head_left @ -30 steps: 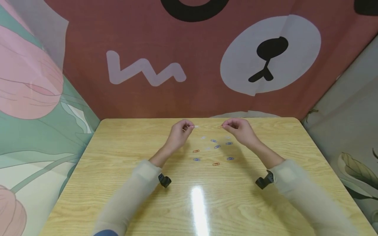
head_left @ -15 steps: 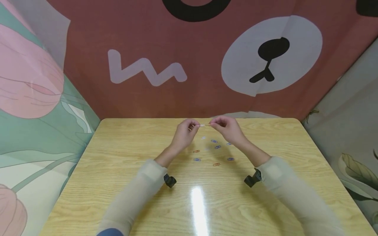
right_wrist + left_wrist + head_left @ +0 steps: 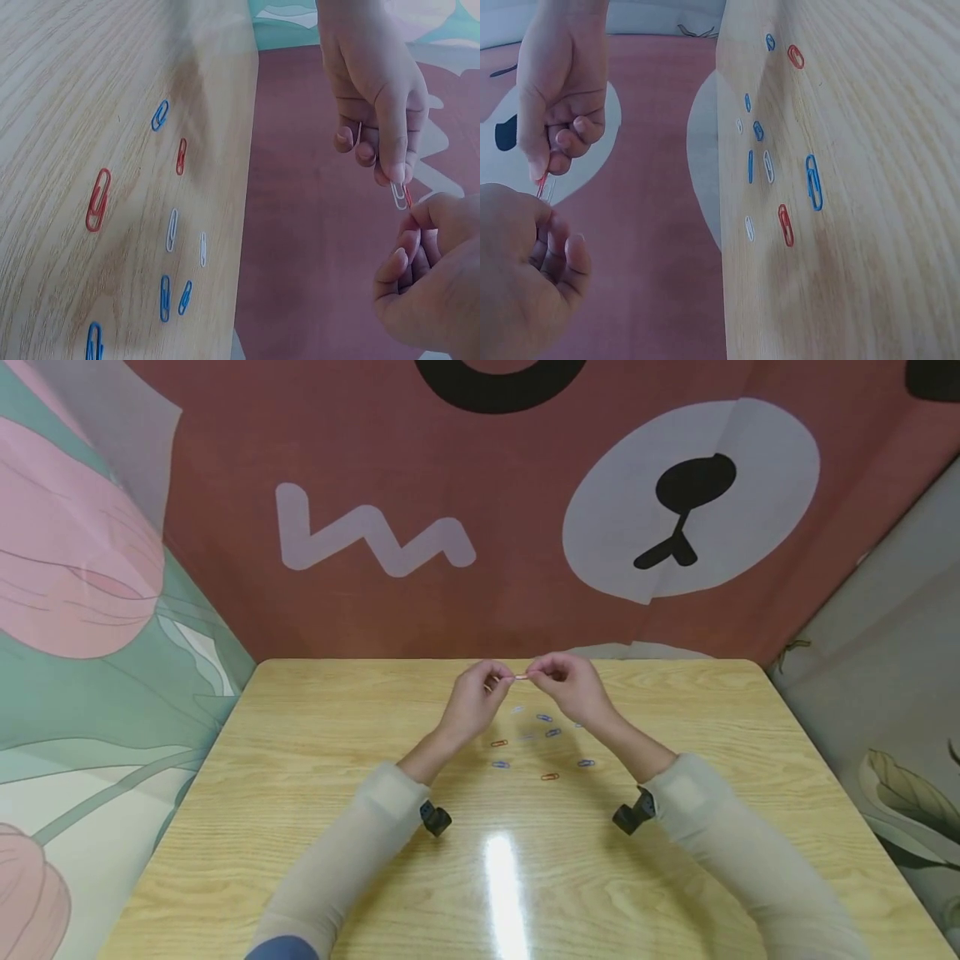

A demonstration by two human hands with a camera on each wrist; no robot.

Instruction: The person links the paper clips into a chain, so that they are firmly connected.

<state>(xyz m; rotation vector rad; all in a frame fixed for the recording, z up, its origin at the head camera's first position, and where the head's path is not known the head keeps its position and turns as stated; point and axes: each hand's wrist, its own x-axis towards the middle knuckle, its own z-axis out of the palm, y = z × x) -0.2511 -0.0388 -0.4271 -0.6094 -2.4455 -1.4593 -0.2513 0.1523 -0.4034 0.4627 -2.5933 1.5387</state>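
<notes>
Close together above the far edge of the table, my two hands meet at their fingertips in the head view. My left hand [image 3: 472,700] pinches a white paper clip [image 3: 398,196] between thumb and forefinger. A thin white end [image 3: 358,133] also shows among its curled fingers. In my right hand [image 3: 576,692] a red paper clip [image 3: 541,186] is pinched the same way. The two clips overlap in both wrist views, partly hidden by fingers; I cannot tell whether they are linked.
On the wooden table [image 3: 360,710] below the hands lie several loose clips, among them a blue paper clip [image 3: 814,182], a red paper clip [image 3: 98,199] and a white paper clip [image 3: 172,230]. A printed curtain [image 3: 510,610] hangs behind the table's far edge.
The right hand has moved left with the red paper clip, and the left hand slightly right with the white one. The clips, apart one second ago, now overlap between the fingertips.
</notes>
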